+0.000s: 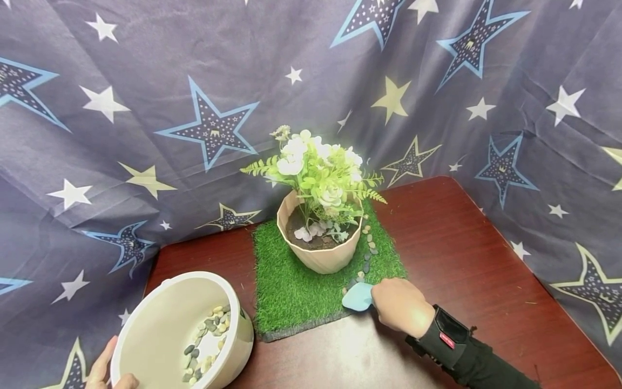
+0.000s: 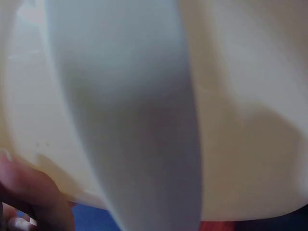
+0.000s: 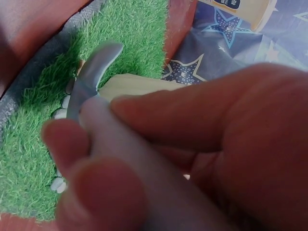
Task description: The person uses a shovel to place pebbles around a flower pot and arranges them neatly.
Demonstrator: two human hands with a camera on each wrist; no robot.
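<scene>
Beside scoop (image 1: 357,296), flower pot (image 1: 320,258), pebbles (image 1: 366,258).

We see only the thumb and a fingertip of the left hand (image 1: 109,373); the head view's bottom edge cuts off the rest. The left wrist view shows just a blurred stretch of the white bowl (image 2: 144,106). The right hand (image 1: 400,305) hides the blue scoop's (image 1: 357,296) handle.

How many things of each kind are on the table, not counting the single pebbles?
Flower pot: 1
Grass mat: 1
Bowl with pebbles, held by left hand: 1
Blue scoop, held by right hand: 1
Total: 4
</scene>
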